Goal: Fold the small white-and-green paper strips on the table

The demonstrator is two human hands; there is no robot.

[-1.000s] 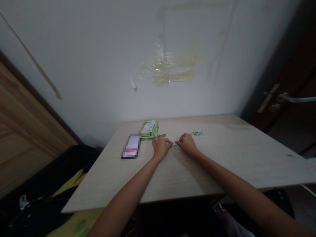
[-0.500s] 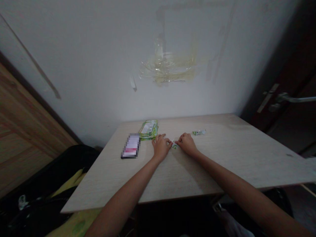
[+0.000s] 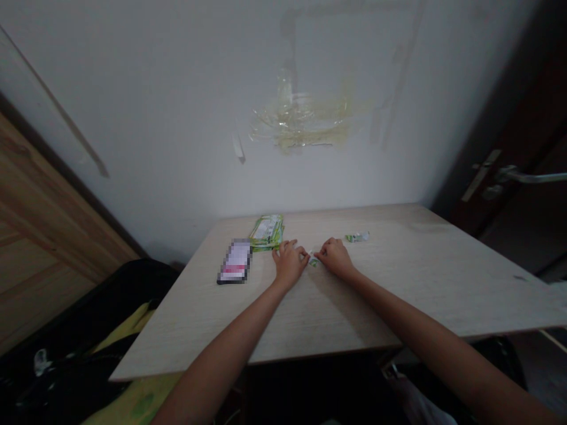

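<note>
Between my hands is a small green-and-white piece of wrapper (image 3: 313,261), low over the table or resting on it; I cannot tell which. My left hand (image 3: 290,262) pinches its left side between thumb and forefinger, the other fingers loosely spread. On the opposite side my right hand (image 3: 335,257) pinches it with the fingers curled. A stack of flat green-and-white packets (image 3: 267,231) lies just beyond my left hand. Another small crumpled green-and-white wrapper (image 3: 357,236) lies past my right hand.
A phone (image 3: 235,261), its screen blurred, lies left of my left hand on the pale wooden table (image 3: 425,277). Behind rises a white wall (image 3: 177,118) with peeling clear tape (image 3: 305,127). To the right is a dark door with a metal handle (image 3: 531,177).
</note>
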